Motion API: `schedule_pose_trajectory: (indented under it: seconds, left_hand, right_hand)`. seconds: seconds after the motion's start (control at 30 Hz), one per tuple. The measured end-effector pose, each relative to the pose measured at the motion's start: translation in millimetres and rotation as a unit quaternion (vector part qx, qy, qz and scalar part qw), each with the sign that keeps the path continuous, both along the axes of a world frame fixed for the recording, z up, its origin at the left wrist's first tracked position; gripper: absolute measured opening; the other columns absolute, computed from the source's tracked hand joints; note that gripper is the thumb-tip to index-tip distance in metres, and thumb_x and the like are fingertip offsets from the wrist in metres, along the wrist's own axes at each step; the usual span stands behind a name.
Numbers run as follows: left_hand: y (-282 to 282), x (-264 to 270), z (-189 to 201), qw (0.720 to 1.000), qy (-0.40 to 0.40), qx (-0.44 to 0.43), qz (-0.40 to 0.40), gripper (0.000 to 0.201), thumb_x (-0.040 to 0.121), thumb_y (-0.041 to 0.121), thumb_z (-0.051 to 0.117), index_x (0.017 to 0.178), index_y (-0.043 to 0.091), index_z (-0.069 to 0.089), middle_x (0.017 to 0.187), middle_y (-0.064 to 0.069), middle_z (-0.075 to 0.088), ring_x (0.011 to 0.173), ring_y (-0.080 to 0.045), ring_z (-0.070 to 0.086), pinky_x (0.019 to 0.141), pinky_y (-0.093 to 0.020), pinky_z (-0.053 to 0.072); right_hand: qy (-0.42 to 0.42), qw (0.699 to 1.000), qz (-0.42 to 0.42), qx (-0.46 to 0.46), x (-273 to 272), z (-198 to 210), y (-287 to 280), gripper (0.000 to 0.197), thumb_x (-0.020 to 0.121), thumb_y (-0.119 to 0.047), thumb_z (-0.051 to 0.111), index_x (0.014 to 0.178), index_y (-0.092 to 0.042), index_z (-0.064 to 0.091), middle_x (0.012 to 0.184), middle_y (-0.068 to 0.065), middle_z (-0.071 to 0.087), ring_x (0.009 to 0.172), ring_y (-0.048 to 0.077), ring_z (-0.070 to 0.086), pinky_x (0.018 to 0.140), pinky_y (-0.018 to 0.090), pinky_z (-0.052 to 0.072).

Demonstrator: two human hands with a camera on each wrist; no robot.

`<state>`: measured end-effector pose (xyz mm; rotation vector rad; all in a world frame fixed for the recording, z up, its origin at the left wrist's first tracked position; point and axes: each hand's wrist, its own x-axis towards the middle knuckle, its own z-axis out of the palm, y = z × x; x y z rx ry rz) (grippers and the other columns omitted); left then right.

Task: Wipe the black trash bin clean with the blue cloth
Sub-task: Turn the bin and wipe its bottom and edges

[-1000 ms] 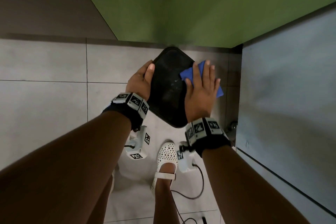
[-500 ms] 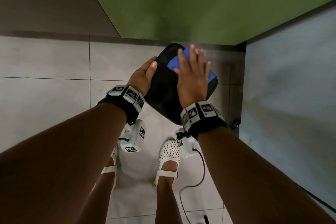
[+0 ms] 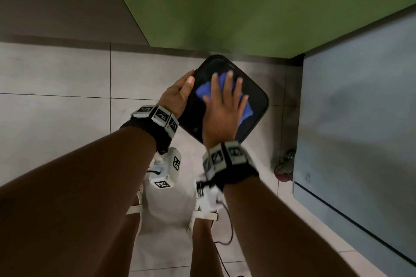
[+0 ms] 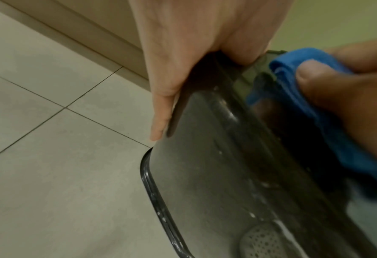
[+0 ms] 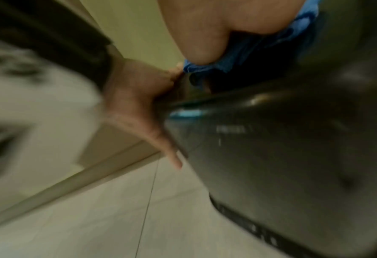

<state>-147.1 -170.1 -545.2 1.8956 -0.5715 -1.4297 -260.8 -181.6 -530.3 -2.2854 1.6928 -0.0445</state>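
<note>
The black trash bin [image 3: 256, 99] stands on the tiled floor below me, its glossy lid facing up. My left hand [image 3: 177, 94] grips the bin's left rim, thumb on top and fingers down the side. The left wrist view shows this hand [image 4: 194, 52] straddling the bin's [image 4: 216, 174] edge. My right hand [image 3: 225, 105] lies flat with fingers spread, pressing the blue cloth [image 3: 246, 111] onto the middle of the lid. Most of the cloth is hidden under the palm. The right wrist view is blurred, showing cloth [image 5: 249, 50] and bin [image 5: 282, 148].
A green wall [image 3: 247, 7] rises just behind the bin. A grey-blue cabinet [image 3: 360, 119] on a castor [image 3: 284, 170] stands close on the right. My feet in white shoes [image 3: 202, 216] are near the bin, with a thin cable [image 3: 222, 243] on the floor [image 3: 56, 96].
My right hand slid the blue cloth from the lid's right edge to its far side and now to its middle. The left hand kept its grip on the rim.
</note>
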Motion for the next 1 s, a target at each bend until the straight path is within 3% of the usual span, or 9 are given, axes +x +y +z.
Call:
schedule_pose_trajectory:
  seconds: [0.1,0.17,0.27,0.37,0.47,0.6,0.7,0.83,1.0]
  left_hand:
    - [1,-2,1,1.000,-0.002,-0.010,0.003,0.041,0.100,0.027,0.036,0.138,0.015,0.043,0.142,-0.005,0.047,0.134,-0.015,0.040,0.110,-0.020,0.027]
    - [1,-2,0,1.000,-0.006,-0.011,0.003,0.041,0.100,0.028,0.035,0.138,0.015,0.043,0.142,-0.005,0.047,0.134,-0.016,0.039,0.110,-0.021,0.027]
    - [3,-6,0,1.000,-0.011,-0.012,0.024,0.041,0.100,0.030,0.034,0.136,0.016,0.046,0.140,-0.004,0.050,0.132,-0.015,0.042,0.112,-0.025,0.029]
    - [3,-8,2,0.999,-0.005,-0.016,0.042,0.041,0.100,0.031,0.033,0.135,0.016,0.047,0.137,-0.005,0.052,0.130,-0.017,0.045,0.112,-0.028,0.032]
    - [2,-9,4,0.999,-0.019,-0.019,0.036,0.040,0.100,0.027,0.032,0.136,0.014,0.046,0.138,-0.005,0.051,0.128,-0.014,0.045,0.100,-0.011,0.031]
    - [3,-8,5,0.999,-0.029,-0.026,0.027,0.040,0.100,0.025,0.032,0.137,0.014,0.044,0.137,-0.005,0.051,0.128,-0.013,0.044,0.088,-0.001,0.032]
    - [4,-7,5,0.998,-0.034,-0.027,0.037,0.041,0.100,0.027,0.032,0.138,0.015,0.043,0.133,0.000,0.052,0.121,-0.006,0.044,0.077,0.008,0.032]
    - [4,-12,7,0.996,-0.065,-0.016,0.065,0.042,0.100,0.029,0.034,0.138,0.016,0.044,0.138,-0.003,0.051,0.125,-0.010,0.044,0.089,-0.003,0.029]
    - [3,-14,10,0.996,-0.049,-0.002,0.074,0.041,0.099,0.033,0.034,0.137,0.021,0.044,0.139,0.001,0.050,0.128,-0.013,0.043,0.094,-0.010,0.030]
  right_hand:
    - [-0.010,0.993,-0.092,0.067,13,5,-49,0.050,0.098,-0.033,0.033,0.146,-0.026,0.019,0.156,0.004,0.008,0.144,0.029,0.000,0.114,0.049,0.000]
    - [-0.010,0.993,-0.095,0.073,16,7,-59,0.050,0.099,-0.033,0.032,0.146,-0.026,0.016,0.157,0.003,0.005,0.144,0.027,-0.004,0.114,0.048,-0.003]
    - [-0.017,0.998,-0.011,0.061,-2,6,-39,0.048,0.097,-0.031,0.036,0.144,-0.024,0.025,0.156,0.005,0.013,0.144,0.027,0.005,0.114,0.047,0.000]
    - [-0.025,0.997,0.072,0.023,-26,5,-5,0.045,0.093,-0.030,0.036,0.136,-0.017,0.043,0.147,0.013,0.036,0.137,0.033,0.028,0.110,0.049,0.014]
    - [-0.023,0.997,0.067,0.014,-24,5,-4,0.045,0.092,-0.032,0.036,0.133,-0.016,0.047,0.144,0.013,0.040,0.135,0.035,0.032,0.108,0.051,0.018]
    - [-0.013,0.997,-0.017,0.071,17,8,-49,0.048,0.097,-0.033,0.035,0.144,-0.027,0.025,0.156,0.004,0.010,0.143,0.030,0.001,0.114,0.049,0.001]
    - [-0.013,0.998,0.007,0.065,33,11,-65,0.048,0.098,-0.031,0.035,0.144,-0.030,0.023,0.157,0.001,0.010,0.144,0.026,-0.001,0.113,0.047,-0.002]
    - [0.004,0.998,0.040,0.051,6,12,-69,0.048,0.096,-0.035,0.038,0.143,-0.032,0.026,0.155,0.002,0.018,0.143,0.022,0.012,0.114,0.047,0.007]
    - [-0.010,0.990,-0.133,0.053,-51,10,-49,0.047,0.097,-0.035,0.037,0.143,-0.029,0.028,0.153,0.009,0.021,0.140,0.029,0.018,0.114,0.050,0.012]
